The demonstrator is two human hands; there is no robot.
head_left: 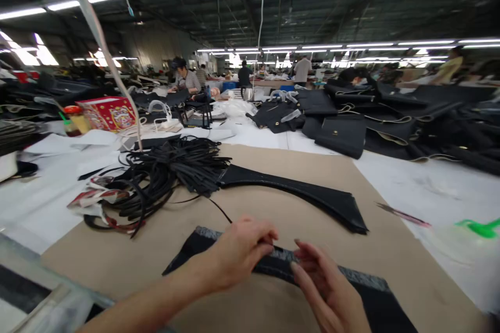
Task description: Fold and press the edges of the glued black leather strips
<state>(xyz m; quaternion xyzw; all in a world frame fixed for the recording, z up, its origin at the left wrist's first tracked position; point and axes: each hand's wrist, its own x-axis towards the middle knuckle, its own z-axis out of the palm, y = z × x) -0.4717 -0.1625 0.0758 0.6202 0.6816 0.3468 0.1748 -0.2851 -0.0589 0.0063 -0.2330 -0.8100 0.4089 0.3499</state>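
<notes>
A curved black panel (375, 299) with a grey, rough-looking band along its upper edge lies in front of me, partly covered by both hands. My left hand (238, 252) is over its middle, fingers closed in a pinch on a thin black strip (222, 210) that runs back toward a bundle of such strips. The far end of this strip is hidden by the fingers. Just to the right, my right hand (330, 286) is at the panel's banded edge, thumb and fingers apart. Farther back lies another curved black panel (289, 184), or a stack of them.
The tangled black strips (167, 166) lie at left on brown paper (398, 250). At right are scissors-like snips (404, 214) and a green object (480, 228). Black bag pieces (339, 132) are piled behind. A red box (107, 113) stands back left; people work beyond.
</notes>
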